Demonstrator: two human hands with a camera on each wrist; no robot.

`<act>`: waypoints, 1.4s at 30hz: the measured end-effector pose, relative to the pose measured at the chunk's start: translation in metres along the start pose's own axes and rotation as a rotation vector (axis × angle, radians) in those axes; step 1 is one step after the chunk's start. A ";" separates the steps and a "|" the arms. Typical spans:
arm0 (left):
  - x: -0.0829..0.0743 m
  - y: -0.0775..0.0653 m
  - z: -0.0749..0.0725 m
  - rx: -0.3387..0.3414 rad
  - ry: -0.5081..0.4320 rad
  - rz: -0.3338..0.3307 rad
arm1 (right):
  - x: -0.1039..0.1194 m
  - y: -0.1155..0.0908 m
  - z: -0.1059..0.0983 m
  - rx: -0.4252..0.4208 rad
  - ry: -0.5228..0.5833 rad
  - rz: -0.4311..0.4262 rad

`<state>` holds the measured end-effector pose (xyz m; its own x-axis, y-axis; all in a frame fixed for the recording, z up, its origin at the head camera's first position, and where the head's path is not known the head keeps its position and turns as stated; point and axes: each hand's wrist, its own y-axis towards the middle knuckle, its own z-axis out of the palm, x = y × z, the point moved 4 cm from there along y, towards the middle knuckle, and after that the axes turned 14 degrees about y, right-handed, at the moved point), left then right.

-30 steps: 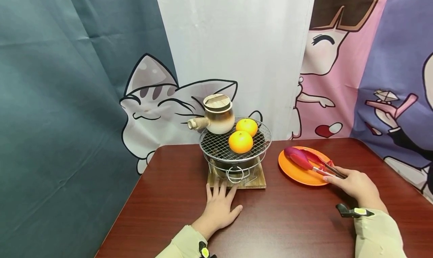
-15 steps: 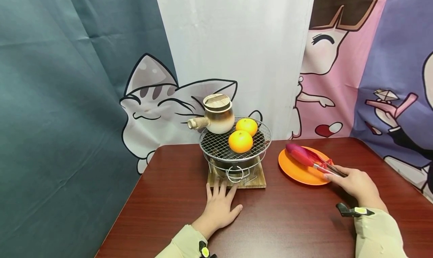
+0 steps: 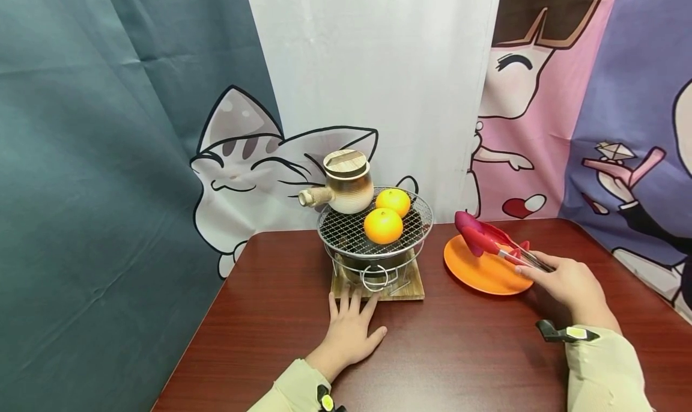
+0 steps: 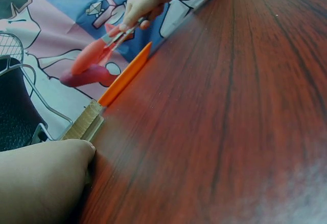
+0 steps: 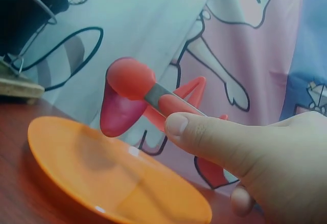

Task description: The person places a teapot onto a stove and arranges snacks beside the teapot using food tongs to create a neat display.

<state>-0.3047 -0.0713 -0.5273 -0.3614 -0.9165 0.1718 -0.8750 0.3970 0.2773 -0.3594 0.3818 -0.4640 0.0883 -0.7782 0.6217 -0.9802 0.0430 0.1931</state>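
My right hand (image 3: 570, 289) grips a pair of red-tipped tongs (image 3: 483, 239) at the right. Pinched between the tong heads is a purple sweet potato (image 5: 120, 114), lifted just above the orange plate (image 3: 489, 278). In the right wrist view the thumb presses along the metal arm of the tongs. My left hand (image 3: 348, 334) lies with fingers spread, its fingertips on the front of the wooden board (image 3: 413, 286) under a small grill. On the grill's wire mesh (image 3: 346, 235) sit two oranges (image 3: 383, 226) and a lidded clay pot (image 3: 350, 193).
The grill stands near the back of the dark red table (image 3: 270, 316), its ring handle (image 3: 375, 278) facing front. The pot's side handle (image 3: 316, 196) juts out left past the mesh. A printed curtain (image 3: 421, 87) hangs right behind the table.
The right hand has raised the tongs, and the sweet potato has come up off the orange plate. The left hand has stayed in place.
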 end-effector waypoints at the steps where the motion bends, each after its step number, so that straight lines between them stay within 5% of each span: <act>1: 0.000 0.000 0.000 -0.007 -0.003 0.000 | 0.002 0.000 -0.001 -0.007 0.003 0.001; 12: 0.001 0.001 0.000 0.022 -0.022 0.000 | 0.018 -0.001 -0.010 -0.035 0.016 0.002; 27: 0.000 -0.001 -0.004 -0.027 -0.034 0.008 | 0.038 0.000 -0.023 -0.061 0.019 -0.007; 42: -0.001 0.000 0.002 0.000 -0.026 0.000 | 0.063 0.005 -0.039 -0.088 -0.018 -0.108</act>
<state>-0.3049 -0.0709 -0.5298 -0.3695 -0.9175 0.1473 -0.8751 0.3969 0.2769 -0.3522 0.3577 -0.3944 0.1881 -0.7926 0.5800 -0.9458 0.0129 0.3245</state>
